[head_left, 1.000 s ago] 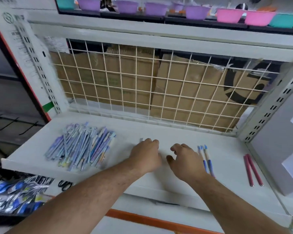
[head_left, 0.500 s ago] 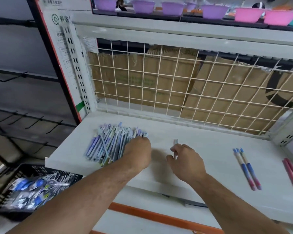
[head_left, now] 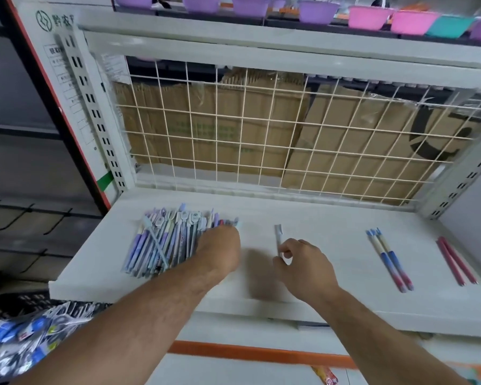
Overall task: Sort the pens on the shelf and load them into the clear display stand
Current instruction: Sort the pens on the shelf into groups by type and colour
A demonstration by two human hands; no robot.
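left hand (head_left: 220, 252) palm-down on the pen pile (head_left: 172, 240) near the shelf's (head_left: 331, 273) left edge, fingers hidden, grip unclear, right hand (head_left: 303, 263) pinched a pale pen (head_left: 278, 236) mid-shelf

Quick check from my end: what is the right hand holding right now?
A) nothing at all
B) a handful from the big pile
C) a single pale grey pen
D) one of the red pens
C: the right hand pinches a single pale grey pen in its fingers, mid-shelf, while the two red pens lie untouched at the far right and the left hand is on the big pile.
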